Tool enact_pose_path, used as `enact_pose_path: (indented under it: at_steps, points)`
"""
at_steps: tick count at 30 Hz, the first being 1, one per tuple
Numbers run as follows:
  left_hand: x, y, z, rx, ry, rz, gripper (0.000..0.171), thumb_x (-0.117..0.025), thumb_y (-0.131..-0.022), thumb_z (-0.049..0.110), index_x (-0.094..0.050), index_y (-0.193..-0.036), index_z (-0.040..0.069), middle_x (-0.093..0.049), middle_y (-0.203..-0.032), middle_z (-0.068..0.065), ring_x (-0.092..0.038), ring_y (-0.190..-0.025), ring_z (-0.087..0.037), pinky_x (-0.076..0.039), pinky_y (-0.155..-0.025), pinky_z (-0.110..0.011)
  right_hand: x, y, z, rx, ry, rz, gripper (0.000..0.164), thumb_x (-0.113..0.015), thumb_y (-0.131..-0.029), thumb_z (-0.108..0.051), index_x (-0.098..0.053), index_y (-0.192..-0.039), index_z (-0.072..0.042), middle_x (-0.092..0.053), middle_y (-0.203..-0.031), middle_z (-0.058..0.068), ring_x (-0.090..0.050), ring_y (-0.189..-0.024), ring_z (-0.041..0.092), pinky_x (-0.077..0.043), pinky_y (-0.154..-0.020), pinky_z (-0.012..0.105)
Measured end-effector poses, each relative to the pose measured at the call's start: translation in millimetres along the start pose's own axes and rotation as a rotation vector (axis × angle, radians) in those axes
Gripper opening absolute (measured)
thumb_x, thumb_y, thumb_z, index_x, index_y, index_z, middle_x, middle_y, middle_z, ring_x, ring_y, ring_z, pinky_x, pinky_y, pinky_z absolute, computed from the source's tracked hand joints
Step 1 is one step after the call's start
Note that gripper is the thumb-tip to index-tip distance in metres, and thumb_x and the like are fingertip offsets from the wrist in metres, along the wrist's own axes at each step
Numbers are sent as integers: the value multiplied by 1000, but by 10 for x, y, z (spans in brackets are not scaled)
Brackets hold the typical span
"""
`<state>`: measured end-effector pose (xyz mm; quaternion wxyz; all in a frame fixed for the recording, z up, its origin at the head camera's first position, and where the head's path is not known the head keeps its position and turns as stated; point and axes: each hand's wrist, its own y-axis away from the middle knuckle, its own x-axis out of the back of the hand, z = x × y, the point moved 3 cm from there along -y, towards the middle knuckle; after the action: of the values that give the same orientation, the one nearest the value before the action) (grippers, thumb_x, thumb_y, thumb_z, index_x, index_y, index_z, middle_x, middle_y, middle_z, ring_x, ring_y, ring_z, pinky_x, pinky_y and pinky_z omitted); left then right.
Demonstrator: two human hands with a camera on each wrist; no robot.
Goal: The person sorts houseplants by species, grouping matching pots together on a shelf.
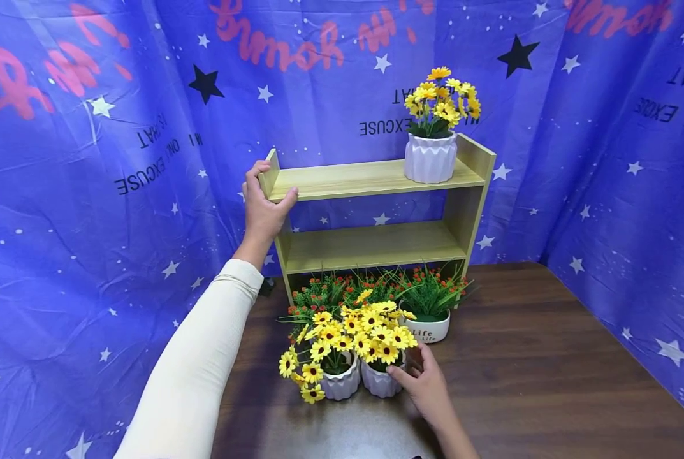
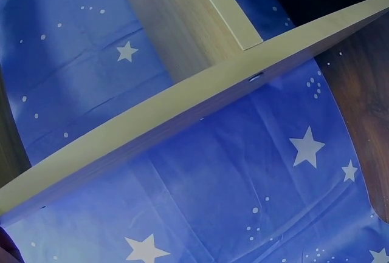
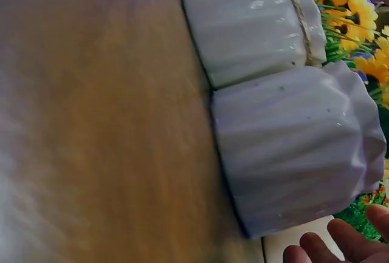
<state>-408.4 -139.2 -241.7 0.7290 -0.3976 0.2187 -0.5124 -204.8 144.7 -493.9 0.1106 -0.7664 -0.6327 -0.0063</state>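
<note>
At the upper left corner of a small wooden shelf unit, my left hand grips the side panel, thumb on the top board's front edge. The left wrist view shows that panel's edge slanting across. Two ribbed whitish pots of yellow daisies stand side by side on the table before the shelf. My right hand is beside the right-hand daisy pot, thumb near its rim and fingers spread. The right wrist view shows this pot and the left-hand pot with twine around it.
A third daisy pot stands at the top board's right end. Bushy plants with red flowers, one in a white oval "Life" pot, line the shelf's foot. Blue starry cloth hangs behind the brown wooden table and along its sides.
</note>
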Motion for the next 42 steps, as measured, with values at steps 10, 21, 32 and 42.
enact_pose_path:
  at_steps: [10, 21, 32, 42]
  points:
    - [-8, 17, 27, 8, -7, -5, 62, -79, -77, 12, -42, -126, 5, -45, -143, 1, -35, -126, -19, -31, -105, -28, -169, 81, 67, -45, 17, 22, 81, -84, -78, -19, -39, -139, 9, -47, -139, 30, -45, -129, 41, -34, -107, 54]
    - [-31, 42, 0, 27, -12, -20, 61, -79, -77, 13, -42, -126, 7, -44, -142, 4, -36, -125, -17, -32, -105, -28, -408, 238, 52, -29, 112, 273, 93, -90, -69, -19, -37, -140, 7, -46, -132, 28, -44, -123, 41, -31, -104, 55]
    - [-6, 18, 17, 31, -24, -27, 62, -78, -79, 14, -42, -128, 9, -43, -144, 5, -35, -126, -16, -32, -105, -27, -492, 212, 63, -49, 152, 348, 90, -87, -68, -14, -36, -140, 5, -46, -132, 25, -44, -124, 40, -30, -105, 54]
    - [-9, 7, 5, 11, -28, -22, 62, -79, -78, 14, -43, -128, 5, -45, -143, 2, -36, -125, -19, -31, -104, -29, -485, 243, 47, -61, 162, 343, 91, -88, -68, -17, -37, -142, 1, -50, -135, 27, -48, -123, 41, -35, -102, 56]
